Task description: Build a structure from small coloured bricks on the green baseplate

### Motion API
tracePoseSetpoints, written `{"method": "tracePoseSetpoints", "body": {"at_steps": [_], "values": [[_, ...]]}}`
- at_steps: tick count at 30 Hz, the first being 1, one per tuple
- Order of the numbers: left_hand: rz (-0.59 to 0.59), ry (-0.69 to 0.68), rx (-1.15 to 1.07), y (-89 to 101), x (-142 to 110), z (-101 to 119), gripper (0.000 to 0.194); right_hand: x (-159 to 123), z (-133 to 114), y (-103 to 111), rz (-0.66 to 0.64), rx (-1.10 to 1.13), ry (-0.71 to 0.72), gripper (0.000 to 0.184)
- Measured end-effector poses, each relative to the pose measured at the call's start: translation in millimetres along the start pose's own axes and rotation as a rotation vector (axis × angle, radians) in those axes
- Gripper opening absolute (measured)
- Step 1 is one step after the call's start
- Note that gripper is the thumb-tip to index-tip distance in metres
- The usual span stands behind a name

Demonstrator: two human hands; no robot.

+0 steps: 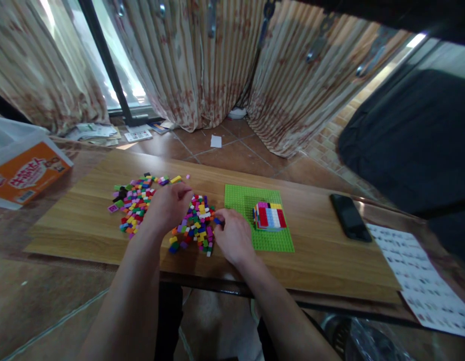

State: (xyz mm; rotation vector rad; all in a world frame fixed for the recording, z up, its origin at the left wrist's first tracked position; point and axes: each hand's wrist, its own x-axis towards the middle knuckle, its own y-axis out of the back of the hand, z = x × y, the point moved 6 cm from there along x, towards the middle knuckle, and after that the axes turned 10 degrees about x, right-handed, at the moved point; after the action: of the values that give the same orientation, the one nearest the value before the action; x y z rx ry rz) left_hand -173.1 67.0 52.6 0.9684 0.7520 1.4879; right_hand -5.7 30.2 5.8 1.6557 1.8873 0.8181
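A pile of small coloured bricks (136, 203) is spread over the wooden board (85, 220). My left hand (170, 205) rests on the pile's middle, fingers curled down among the bricks. My right hand (234, 235) lies at the pile's right edge, fingertips pinched on a small blue brick (217, 220). Just right of it sits a green baseplate (247, 198) carrying a block of stacked bricks (270, 216) with red, white, blue, pink and yellow tops.
A black phone (350, 217) lies on the board's right part. A printed sheet (424, 273) hangs off the right corner. An orange-and-white box (23, 173) stands at far left. Curtains and tiled floor with scattered papers lie beyond; a dark object fills the right.
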Motion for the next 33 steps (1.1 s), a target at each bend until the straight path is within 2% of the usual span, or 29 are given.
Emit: {"method": "tracePoseSetpoints", "body": {"at_steps": [6, 10, 14, 16, 19, 22, 25, 28, 33], "values": [[0.02, -0.08, -0.03, -4.0, 1, 13, 0.028, 0, -2, 4, 0.016, 0.121, 0.069, 0.034], [0.022, -0.152, -0.137, -10.0, 0, 30, 0.027, 1, -5, 15, 0.088, 0.238, 0.153, 0.029], [-0.072, -0.169, -0.361, -24.0, -3, 50, 0.025, -2, -9, 35, 0.206, 0.356, 0.255, 0.021], [-0.126, -0.143, -0.49, -31.5, -4, 58, 0.023, -4, -7, 44, 0.255, 0.412, 0.27, 0.019], [-0.169, -0.033, -0.708, -40.8, -5, 61, 0.019, -7, -2, 52, 0.302, 0.472, 0.253, 0.02], [-0.234, 0.092, -0.95, -51.1, -7, 63, 0.022, -9, 2, 56, 0.327, 0.523, 0.247, 0.02], [-0.308, 0.149, -1.137, -59.4, -9, 69, 0.027, -11, 8, 63, 0.345, 0.606, 0.268, 0.017], [-0.365, 0.162, -1.246, -63.8, -10, 77, 0.028, -12, 14, 69, 0.314, 0.689, 0.296, 0.021], [-0.405, 0.176, -1.319, -68.4, -12, 87, 0.028, -13, 28, 77, 0.183, 0.747, 0.302, 0.025]]}}
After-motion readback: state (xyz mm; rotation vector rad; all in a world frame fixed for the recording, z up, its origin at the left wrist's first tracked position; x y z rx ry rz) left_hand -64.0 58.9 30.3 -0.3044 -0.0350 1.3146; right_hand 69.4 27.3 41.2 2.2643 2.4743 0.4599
